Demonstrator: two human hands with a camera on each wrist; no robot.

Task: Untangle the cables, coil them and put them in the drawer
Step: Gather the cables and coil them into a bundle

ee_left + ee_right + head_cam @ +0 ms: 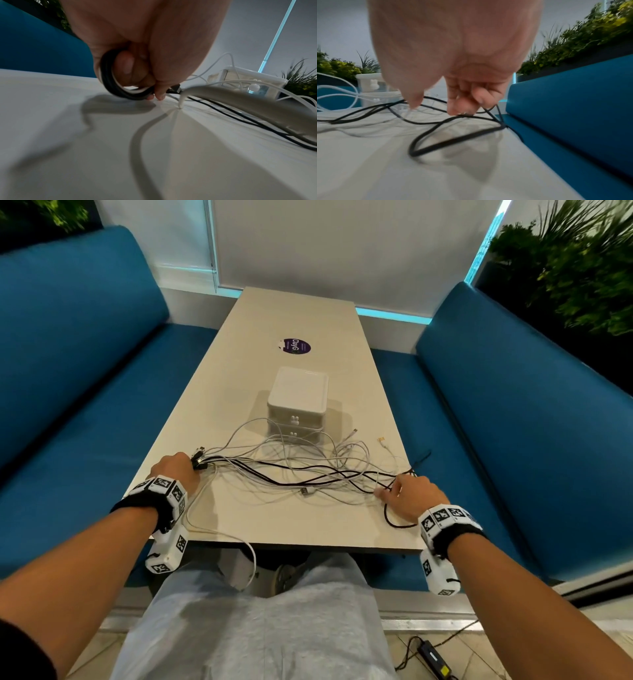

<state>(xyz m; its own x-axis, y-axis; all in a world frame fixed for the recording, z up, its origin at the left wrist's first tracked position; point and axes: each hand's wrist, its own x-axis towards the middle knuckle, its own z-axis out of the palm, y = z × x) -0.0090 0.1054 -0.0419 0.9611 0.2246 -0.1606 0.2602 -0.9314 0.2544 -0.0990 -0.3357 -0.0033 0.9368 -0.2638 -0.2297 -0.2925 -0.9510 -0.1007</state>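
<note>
Head view: your two hands work a spread of tangled cables on the table, with the drawer box just behind them.

Your left hand sits near the table's left edge, fingers curled round a small bundle of black and white cable loops, with several plug ends sticking out past the knuckles. Your right hand rests near the right edge, thumb and fingertips pinching a black cable that loops on the tabletop beneath it. Between the hands, the cables, white and black, lie crossed over one another; one white cable hangs over the near edge toward your lap. The white drawer unit stands upright just behind the tangle, its drawers shut.
</note>
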